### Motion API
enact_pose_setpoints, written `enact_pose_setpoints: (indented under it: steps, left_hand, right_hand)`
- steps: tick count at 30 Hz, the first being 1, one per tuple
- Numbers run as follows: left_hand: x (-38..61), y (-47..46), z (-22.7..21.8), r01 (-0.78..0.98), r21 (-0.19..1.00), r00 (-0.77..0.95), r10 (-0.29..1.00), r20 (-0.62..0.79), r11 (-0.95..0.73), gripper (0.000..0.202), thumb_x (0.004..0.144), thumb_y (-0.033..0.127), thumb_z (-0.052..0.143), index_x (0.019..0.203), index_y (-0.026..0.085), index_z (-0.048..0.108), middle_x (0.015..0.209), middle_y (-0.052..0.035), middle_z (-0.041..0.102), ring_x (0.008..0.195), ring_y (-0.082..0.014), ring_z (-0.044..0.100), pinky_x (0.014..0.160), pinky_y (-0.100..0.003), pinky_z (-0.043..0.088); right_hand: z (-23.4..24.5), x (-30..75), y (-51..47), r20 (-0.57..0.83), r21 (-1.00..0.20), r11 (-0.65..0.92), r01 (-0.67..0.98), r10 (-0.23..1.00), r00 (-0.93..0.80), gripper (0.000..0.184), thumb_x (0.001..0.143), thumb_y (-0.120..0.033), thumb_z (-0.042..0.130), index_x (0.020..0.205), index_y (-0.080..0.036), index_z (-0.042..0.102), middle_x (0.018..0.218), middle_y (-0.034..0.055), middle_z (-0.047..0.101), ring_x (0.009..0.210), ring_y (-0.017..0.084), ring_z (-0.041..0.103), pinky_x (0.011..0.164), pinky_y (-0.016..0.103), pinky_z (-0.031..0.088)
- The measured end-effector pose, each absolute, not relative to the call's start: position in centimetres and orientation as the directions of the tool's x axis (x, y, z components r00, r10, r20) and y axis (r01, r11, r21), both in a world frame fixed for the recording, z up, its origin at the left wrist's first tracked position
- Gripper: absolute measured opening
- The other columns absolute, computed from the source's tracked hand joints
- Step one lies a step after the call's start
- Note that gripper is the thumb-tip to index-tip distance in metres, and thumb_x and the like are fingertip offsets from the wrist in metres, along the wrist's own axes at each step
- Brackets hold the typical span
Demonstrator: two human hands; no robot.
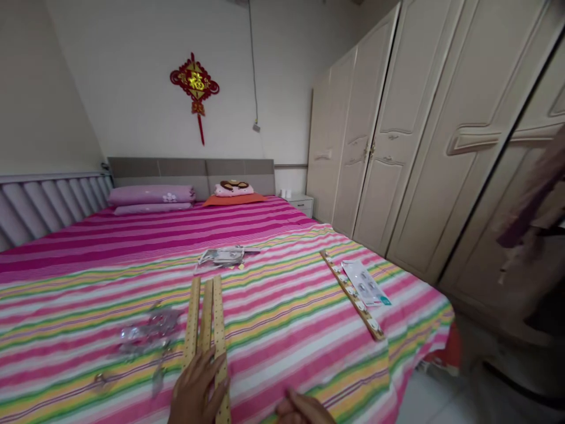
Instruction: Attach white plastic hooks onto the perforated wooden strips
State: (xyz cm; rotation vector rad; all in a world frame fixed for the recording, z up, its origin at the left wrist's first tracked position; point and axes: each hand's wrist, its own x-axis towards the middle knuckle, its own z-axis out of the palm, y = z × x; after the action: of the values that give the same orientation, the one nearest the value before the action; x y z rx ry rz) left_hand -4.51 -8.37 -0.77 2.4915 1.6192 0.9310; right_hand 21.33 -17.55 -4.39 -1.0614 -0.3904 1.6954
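My left hand [196, 390] lies with spread fingers on the near ends of three perforated wooden strips [205, 315] that lie side by side on the striped bed sheet [282, 306]. My right hand [302, 409] shows only at the bottom edge, fingers curled, resting on the sheet a little right of the strips; whether it holds anything is hidden. A fourth wooden strip [352, 293] with white round pieces on it lies further right, next to a clear packet of small parts [365, 284].
Crumpled clear plastic bags [148, 331] lie left of the strips and another packet [223, 256] beyond them. Pillows [150, 195] and a headboard stand at the far end. A cream wardrobe [419, 135] lines the right wall. The bed's right corner [441, 306] drops to the floor.
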Motion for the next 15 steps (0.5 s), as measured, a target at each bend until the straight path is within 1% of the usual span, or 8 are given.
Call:
enact_pose_setpoints:
  steps: [2,3,4,5,7,10,13,15]
  left_hand:
    - [-4.3,-8.4,-0.9,0.849,0.317,0.279,0.869,0.409,-0.422,0.039,0.079,0.048,0.052,0.115,0.037,0.064,0.131,-0.0010,0.058,0.125,-0.0299,0.049,0.098,-0.052,0.043]
    - [-4.2,-8.4,-1.0,0.861,0.312,0.278,0.885,0.375,-0.402,0.041,0.079,0.048,0.051,0.117,0.037,0.063,0.133,-0.0013,0.056,0.127,-0.0303,0.046,0.100,-0.053,0.040]
    - [-4.1,-8.4,-1.0,0.871,0.310,0.276,0.901,0.334,-0.382,0.042,0.079,0.048,0.051,0.119,0.037,0.062,0.135,-0.0015,0.054,0.129,-0.0305,0.044,0.101,-0.054,0.038]
    - [-4.0,-8.5,-0.9,0.879,0.309,0.276,0.916,0.290,-0.363,0.043,0.079,0.048,0.051,0.120,0.037,0.061,0.137,-0.0014,0.052,0.131,-0.0305,0.041,0.102,-0.054,0.036]
    - [-3.8,-8.6,-0.7,0.893,0.308,0.273,0.939,0.211,-0.329,0.044,0.079,0.047,0.050,0.122,0.038,0.059,0.140,-0.0009,0.048,0.133,-0.0305,0.037,0.104,-0.055,0.032]
    - [-3.5,-8.8,-0.4,0.904,0.313,0.247,0.953,0.173,-0.291,0.045,0.079,0.045,0.050,0.122,0.038,0.058,0.140,-0.0005,0.047,0.135,-0.0299,0.035,0.105,-0.056,0.029]
    - [-3.5,-8.9,-0.3,0.907,0.312,0.242,0.956,0.167,-0.284,0.045,0.079,0.045,0.050,0.123,0.039,0.058,0.139,-0.0007,0.049,0.134,-0.0291,0.036,0.105,-0.055,0.029]
    - [-3.6,-8.9,-0.4,0.910,0.302,0.248,0.957,0.152,-0.284,0.045,0.080,0.046,0.048,0.124,0.039,0.057,0.140,-0.0003,0.047,0.135,-0.0286,0.035,0.106,-0.055,0.028]
  right_hand:
    - [-3.4,25.6,-18.1,-0.502,-0.654,-0.313,-0.689,0.861,0.086,0.043,0.066,-0.052,0.074,0.073,-0.010,0.066,0.054,0.0048,0.068,0.040,0.012,0.060,0.039,0.020,0.045]
    - [-2.9,27.9,-18.3,-0.494,-0.651,-0.192,-0.734,0.841,0.218,0.040,0.065,-0.049,0.076,0.072,-0.012,0.064,0.053,0.0021,0.067,0.039,0.010,0.059,0.038,0.017,0.045]
    - [-2.5,30.1,-18.5,-0.475,-0.648,-0.063,-0.759,0.813,0.337,0.037,0.063,-0.045,0.078,0.072,-0.013,0.063,0.053,-0.0003,0.066,0.041,0.009,0.060,0.042,0.016,0.048]
    - [-2.2,32.3,-18.7,-0.464,-0.650,0.030,-0.759,0.776,0.428,0.036,0.062,-0.043,0.079,0.072,-0.013,0.062,0.054,-0.0005,0.067,0.044,0.009,0.062,0.046,0.017,0.052]
    - [-1.8,36.1,-19.0,-0.450,-0.660,0.119,-0.741,0.728,0.518,0.033,0.064,-0.040,0.078,0.073,-0.013,0.061,0.056,0.0025,0.070,0.047,0.012,0.065,0.049,0.019,0.056]
    - [-1.7,39.7,-18.9,-0.445,-0.667,0.160,-0.727,0.698,0.562,0.027,0.073,-0.036,0.072,0.079,-0.013,0.060,0.063,0.0059,0.073,0.056,0.016,0.070,0.052,0.022,0.059]
    - [-1.5,41.3,-18.3,-0.424,-0.663,0.163,-0.731,0.722,0.546,0.026,0.077,-0.034,0.068,0.087,-0.012,0.059,0.069,0.0092,0.074,0.066,0.020,0.073,0.059,0.025,0.062]
    - [-1.3,41.8,-17.7,-0.409,-0.645,0.174,-0.744,0.744,0.528,0.026,0.078,-0.034,0.068,0.088,-0.011,0.059,0.071,0.0113,0.074,0.069,0.022,0.073,0.062,0.026,0.062]
